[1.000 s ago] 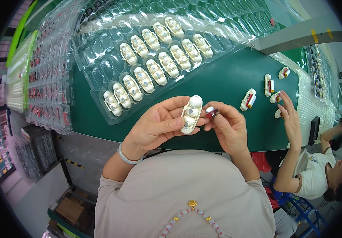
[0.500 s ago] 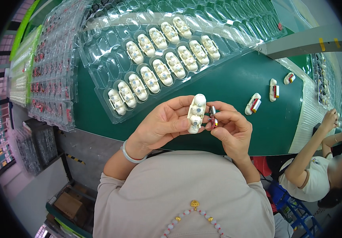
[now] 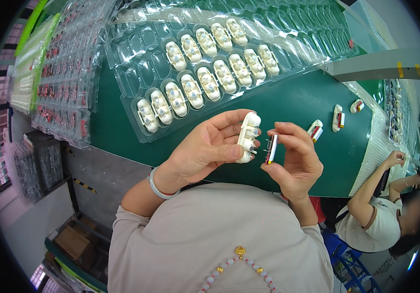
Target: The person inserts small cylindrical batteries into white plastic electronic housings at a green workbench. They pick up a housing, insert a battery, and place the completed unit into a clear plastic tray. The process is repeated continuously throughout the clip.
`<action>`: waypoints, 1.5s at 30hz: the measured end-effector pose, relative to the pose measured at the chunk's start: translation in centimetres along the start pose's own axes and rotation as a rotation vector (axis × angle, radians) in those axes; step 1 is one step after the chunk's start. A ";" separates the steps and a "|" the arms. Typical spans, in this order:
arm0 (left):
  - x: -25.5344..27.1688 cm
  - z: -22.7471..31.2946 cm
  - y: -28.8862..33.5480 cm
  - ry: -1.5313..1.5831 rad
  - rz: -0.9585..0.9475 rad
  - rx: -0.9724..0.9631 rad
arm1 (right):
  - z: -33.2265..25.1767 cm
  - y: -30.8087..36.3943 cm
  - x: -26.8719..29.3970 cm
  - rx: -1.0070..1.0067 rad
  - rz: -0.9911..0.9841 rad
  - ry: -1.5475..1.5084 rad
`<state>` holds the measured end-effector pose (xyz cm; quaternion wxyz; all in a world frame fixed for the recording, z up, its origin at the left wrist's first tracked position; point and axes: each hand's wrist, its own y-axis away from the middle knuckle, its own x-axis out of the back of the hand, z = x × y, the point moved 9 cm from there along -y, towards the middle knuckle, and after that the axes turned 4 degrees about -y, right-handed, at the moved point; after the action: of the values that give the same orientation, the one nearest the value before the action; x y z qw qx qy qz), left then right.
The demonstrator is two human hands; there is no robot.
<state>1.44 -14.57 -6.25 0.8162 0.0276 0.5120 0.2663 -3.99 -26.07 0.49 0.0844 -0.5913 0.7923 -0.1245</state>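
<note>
In my left hand [image 3: 205, 146] is a white oval plastic housing [image 3: 249, 132], pinched between thumb and fingers and tilted nearly edge-on. Its inner side, with rounded bumps and small posts, faces right. My right hand [image 3: 299, 158] grips a small circuit board module [image 3: 272, 149] by its ends, between thumb and fingertips. The module is dark and red with a silver-white block on its outer side, and thin pins point from it toward the housing. A narrow gap separates the two parts.
A clear blister tray [image 3: 144, 139] with two rows of similar white housings [image 3: 207, 84] lies ahead on the green table [image 3: 210, 122]. Housings fitted with red-and-silver modules [image 3: 338, 118] lie to the right. Stacked trays [image 3: 66, 73] stand left. A co-worker [image 3: 378, 219] sits at right.
My left hand has turned the housing from face-up to nearly edge-on. My right hand has shifted right and turned the module upright, its pins toward the housing. The whole view has shifted slightly.
</note>
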 end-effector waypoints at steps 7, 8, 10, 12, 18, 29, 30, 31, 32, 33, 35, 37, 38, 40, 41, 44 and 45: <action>-0.5 0.7 0.2 -0.077 0.036 -0.024 | 0.6 -0.2 -0.2 -0.037 -0.036 0.022; -0.5 0.7 0.2 -0.087 0.040 -0.019 | 0.8 0.0 -0.2 -0.059 -0.033 0.009; -0.6 0.7 0.2 -0.106 0.051 -0.011 | 1.2 0.1 -0.3 -0.076 -0.035 -0.005; -0.6 0.8 0.1 -0.116 0.051 -0.025 | 1.2 0.1 -0.4 -0.068 -0.047 -0.008; -0.5 1.0 0.1 -0.158 0.044 -0.056 | 1.3 0.2 -0.4 -0.093 -0.021 0.003; -0.2 1.2 0.3 -0.193 0.063 -0.074 | 1.2 0.3 -0.9 -0.084 -0.041 0.081; -0.1 1.3 0.3 -0.207 0.065 -0.081 | 1.2 0.3 -0.9 -0.074 -0.045 0.093; -0.1 1.3 0.4 -0.222 0.066 -0.088 | 1.0 0.2 -1.0 -0.063 -0.051 0.112; 0.0 1.4 0.4 -0.232 0.067 -0.095 | 0.9 0.2 -1.1 -0.053 -0.058 0.131; 0.0 1.5 0.4 -0.241 0.068 -0.103 | 0.8 0.2 -1.2 -0.042 -0.064 0.150; -0.1 1.6 0.5 -0.261 0.065 -0.115 | 0.7 0.2 -1.2 -0.034 -0.070 0.152; -0.1 1.8 0.5 -0.285 0.061 -0.126 | 0.6 0.2 -1.3 -0.022 -0.069 0.167; -0.1 1.8 0.5 -0.293 0.059 -0.129 | 0.5 0.1 -1.3 -0.015 -0.066 0.181; -0.1 1.8 0.6 -0.310 0.056 -0.136 | 0.1 0.1 -1.5 0.025 -0.082 0.261; -0.1 1.8 0.6 -0.342 0.055 -0.144 | -0.2 0.0 -1.6 0.056 -0.100 0.326; -0.2 2.1 0.6 -0.437 0.053 -0.181 | -0.8 -0.1 -1.9 0.107 -0.128 0.447; -0.4 2.2 0.8 -0.468 0.054 -0.204 | -1.0 -0.1 -1.9 0.116 -0.133 0.475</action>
<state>2.88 -13.57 -4.67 0.9036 0.0196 0.2790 0.3245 -3.62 -24.15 1.42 -0.0786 -0.5905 0.7408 -0.3104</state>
